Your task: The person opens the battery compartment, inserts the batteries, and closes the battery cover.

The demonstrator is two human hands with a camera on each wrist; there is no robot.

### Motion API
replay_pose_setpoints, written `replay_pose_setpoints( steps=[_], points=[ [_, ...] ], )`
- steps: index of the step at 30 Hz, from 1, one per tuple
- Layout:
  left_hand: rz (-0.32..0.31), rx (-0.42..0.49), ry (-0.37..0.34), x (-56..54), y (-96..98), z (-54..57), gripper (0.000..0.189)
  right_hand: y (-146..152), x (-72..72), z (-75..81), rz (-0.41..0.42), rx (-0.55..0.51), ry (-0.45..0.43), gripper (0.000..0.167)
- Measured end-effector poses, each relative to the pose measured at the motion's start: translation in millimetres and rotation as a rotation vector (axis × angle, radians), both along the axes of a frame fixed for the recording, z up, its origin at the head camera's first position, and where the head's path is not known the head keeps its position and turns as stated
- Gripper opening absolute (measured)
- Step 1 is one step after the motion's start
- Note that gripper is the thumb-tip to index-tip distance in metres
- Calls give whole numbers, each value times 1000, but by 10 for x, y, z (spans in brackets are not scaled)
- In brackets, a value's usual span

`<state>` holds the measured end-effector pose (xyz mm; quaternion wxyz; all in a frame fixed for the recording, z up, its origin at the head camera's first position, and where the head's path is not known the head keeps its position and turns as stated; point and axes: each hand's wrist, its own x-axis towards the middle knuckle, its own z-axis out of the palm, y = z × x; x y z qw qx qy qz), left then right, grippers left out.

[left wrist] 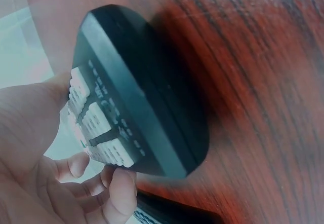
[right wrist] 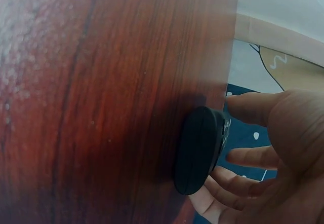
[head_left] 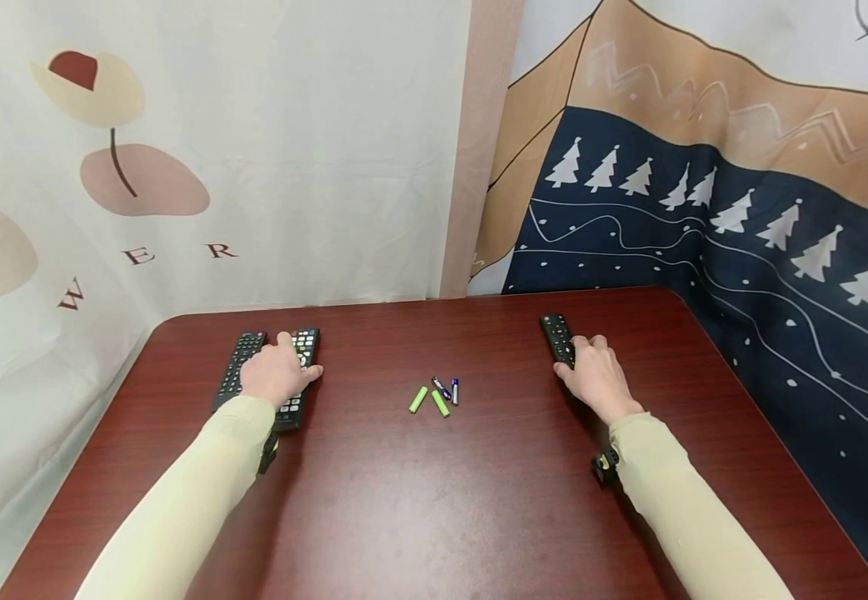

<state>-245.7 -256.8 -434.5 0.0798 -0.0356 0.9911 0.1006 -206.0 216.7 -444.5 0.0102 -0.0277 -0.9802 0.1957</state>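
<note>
On the left of the table, my left hand (head_left: 275,373) is over a wide black remote control (head_left: 293,410) with pale keys. Its thumb lies along the right edge and fingers curl at the other edge, as the left wrist view (left wrist: 142,87) also shows. A second black remote (head_left: 236,367) lies just left of it, partly hidden by the hand. Over on the right, my right hand (head_left: 596,377) holds a smaller black remote (head_left: 556,335) between thumb and fingers; some fingertips are hidden behind it in the right wrist view. Both gripped remotes are at the tabletop.
Between the hands lie two green batteries (head_left: 418,400) and two blue-and-white batteries (head_left: 455,392), close together. The reddish-brown table (head_left: 434,500) ends at a white curtain (head_left: 329,208) behind and a dark patterned cloth (head_left: 629,225) at the right.
</note>
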Motion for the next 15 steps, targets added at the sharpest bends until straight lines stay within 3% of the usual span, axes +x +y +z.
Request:
replay_pose_setpoints(
  steps=[15],
  points=[
    [27,10,25,61,-32,19,83,-32,-48,-23,-5,24,-30,59]
  ],
)
